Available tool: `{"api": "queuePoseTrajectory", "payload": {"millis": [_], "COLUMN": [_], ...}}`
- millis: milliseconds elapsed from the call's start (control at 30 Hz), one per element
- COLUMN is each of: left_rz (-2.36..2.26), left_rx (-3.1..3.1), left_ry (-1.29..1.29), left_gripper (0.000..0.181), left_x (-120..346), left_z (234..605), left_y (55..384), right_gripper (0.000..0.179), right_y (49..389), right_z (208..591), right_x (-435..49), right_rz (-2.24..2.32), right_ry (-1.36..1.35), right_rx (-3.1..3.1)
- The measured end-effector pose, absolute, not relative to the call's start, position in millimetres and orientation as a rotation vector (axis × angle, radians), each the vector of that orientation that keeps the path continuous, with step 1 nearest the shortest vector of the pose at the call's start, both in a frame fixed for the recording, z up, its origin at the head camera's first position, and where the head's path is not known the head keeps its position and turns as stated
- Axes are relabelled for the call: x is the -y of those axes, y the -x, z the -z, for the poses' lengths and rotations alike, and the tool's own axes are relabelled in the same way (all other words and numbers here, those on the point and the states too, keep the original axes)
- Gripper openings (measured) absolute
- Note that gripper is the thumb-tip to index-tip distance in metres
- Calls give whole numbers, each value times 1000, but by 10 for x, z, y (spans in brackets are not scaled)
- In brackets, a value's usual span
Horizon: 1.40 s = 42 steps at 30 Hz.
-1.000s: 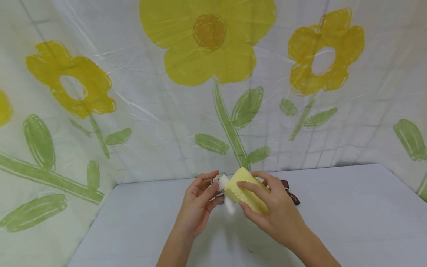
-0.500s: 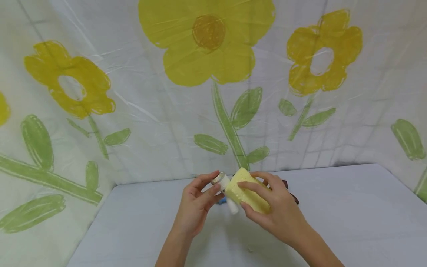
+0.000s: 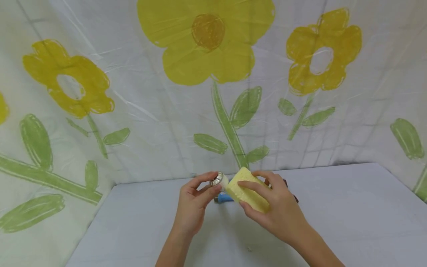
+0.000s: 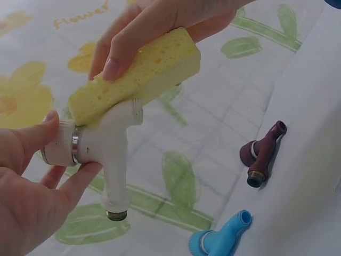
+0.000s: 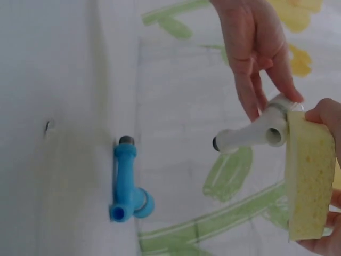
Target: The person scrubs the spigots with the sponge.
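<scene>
A white plastic tap (image 4: 114, 160) with a round knob (image 4: 60, 144) and a silver ring is held above the table. In the head view, my left hand (image 3: 192, 207) pinches it by the knob with thumb and fingers, and the sponge hides most of its body. My right hand (image 3: 281, 209) grips a yellow rectangular sponge (image 3: 248, 191) between thumb and fingers. The left wrist view has the sponge's long side lying against the white tap's body near the ring. The tap's threaded metal end (image 4: 116, 215) points down there.
On the pale table (image 3: 133, 222) a blue tap (image 5: 125, 170) lies behind the hands. A brown tap (image 4: 264, 154) rests near it, mostly behind my right hand in the head view. A small bit (image 5: 49, 127) lies nearer me. A flower-printed sheet (image 3: 150, 111) hangs behind the table.
My left hand has shifted slightly left and turned the white tap, so its knob faces me more. Its white tube no longer shows below the sponge, and the blue tap has come into sight.
</scene>
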<state>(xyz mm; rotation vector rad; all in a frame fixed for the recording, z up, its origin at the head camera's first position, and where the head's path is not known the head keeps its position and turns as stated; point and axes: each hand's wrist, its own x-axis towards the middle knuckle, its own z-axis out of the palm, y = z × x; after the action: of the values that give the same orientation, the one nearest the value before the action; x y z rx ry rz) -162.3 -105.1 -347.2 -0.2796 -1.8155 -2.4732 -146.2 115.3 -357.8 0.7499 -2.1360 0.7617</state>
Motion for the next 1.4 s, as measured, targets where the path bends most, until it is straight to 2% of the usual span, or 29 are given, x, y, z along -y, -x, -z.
{"api": "queuePoseTrajectory", "payload": {"millis": [100, 167, 267, 400, 533, 767, 1200, 1333, 1400], "left_rz": [2432, 2404, 2375, 2366, 2352, 2307, 2253, 2349, 2384], "left_rx": [1826, 1838, 1868, 1905, 1912, 1918, 1948, 1878, 1850], "left_ry": [277, 269, 262, 261, 223, 198, 201, 150, 122], "left_gripper": [32, 32, 45, 53, 48, 45, 44, 42, 40], "left_x": [1036, 1034, 1039, 1036, 1023, 1022, 1027, 1030, 1031], "left_z": [3470, 3472, 3473, 3471, 3470, 3468, 3453, 3437, 3433], "left_y": [1621, 1619, 1612, 1617, 1622, 1620, 1612, 1606, 1600], "right_gripper": [49, 44, 32, 34, 46, 41, 45, 31, 31], "right_y": [1461, 1451, 1443, 1450, 1449, 1448, 1424, 1428, 1426], "right_z": [3585, 3594, 3598, 3579, 3574, 3557, 3507, 3519, 3536], "right_x": [-1149, -1129, -1111, -1135, -1138, -1157, -1169, -1176, -1160], "right_rz": [-756, -752, -735, -729, -731, -676, -669, -729, -779], "right_ry": [-734, -758, -794, -772, -771, -844, -831, -800, -798], "right_rx": [2128, 2117, 2104, 2115, 2133, 2145, 2156, 2134, 2105]}}
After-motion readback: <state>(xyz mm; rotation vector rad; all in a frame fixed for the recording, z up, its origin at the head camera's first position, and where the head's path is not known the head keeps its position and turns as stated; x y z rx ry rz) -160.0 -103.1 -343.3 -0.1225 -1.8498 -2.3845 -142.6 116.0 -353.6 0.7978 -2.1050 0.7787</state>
